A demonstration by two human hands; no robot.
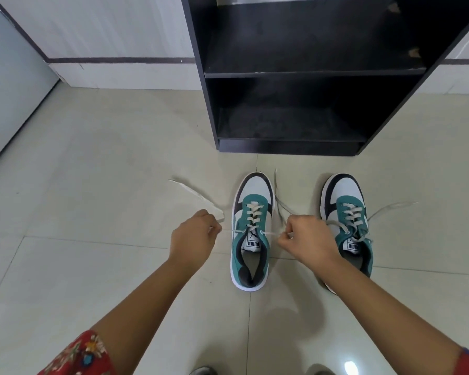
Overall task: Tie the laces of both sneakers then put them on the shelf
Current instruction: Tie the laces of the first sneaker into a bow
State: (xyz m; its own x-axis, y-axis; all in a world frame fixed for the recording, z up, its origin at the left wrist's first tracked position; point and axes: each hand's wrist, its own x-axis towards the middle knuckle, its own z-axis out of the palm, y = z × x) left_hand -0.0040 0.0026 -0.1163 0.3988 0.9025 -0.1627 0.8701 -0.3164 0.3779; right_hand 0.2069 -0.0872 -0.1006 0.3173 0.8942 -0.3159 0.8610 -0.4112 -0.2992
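- Your left hand pinches one white lace end of the teal-and-white left sneaker on the pale floor tiles.
- Your right hand pinches the other end, pulling sideways.
- The matching right sneaker stands untied beside it, before the black wooden shelf.

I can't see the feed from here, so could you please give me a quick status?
Left hand and right hand each pinching a white lace end of the left teal-and-white sneaker, pulled apart. Right teal-and-white sneaker untied. Black wooden shelf unobstructed.
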